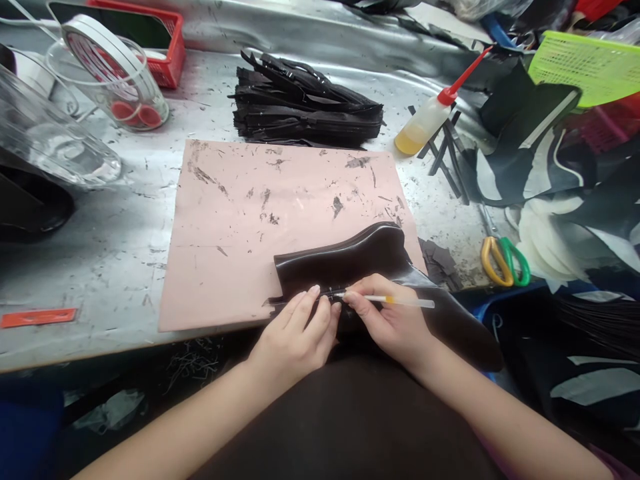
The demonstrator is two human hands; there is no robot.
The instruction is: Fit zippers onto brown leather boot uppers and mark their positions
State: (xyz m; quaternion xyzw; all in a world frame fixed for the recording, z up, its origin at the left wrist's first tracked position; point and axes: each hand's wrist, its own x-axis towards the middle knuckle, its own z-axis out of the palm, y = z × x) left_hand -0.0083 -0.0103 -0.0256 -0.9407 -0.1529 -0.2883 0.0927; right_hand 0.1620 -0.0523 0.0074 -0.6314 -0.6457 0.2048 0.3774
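A metal-topped workbench (125,223) bore, at its near edge, a pink cutting board (225,217). A glossy black boot upper (345,257) lay across the board's near right corner and out past the bench. Behind the board sat a bundle of black zippers (307,110), a squeeze bottle (425,123) at right. The left hand (300,330) set bunched fingertips on the upper; whether they pinched it, I could not tell. The right hand (393,323) pinched a slim pen-shaped tool (411,302), tip near the left fingertips

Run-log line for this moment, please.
left hand: on dark piece | right hand: holding pen-like tool | pink board: partly beneath piece
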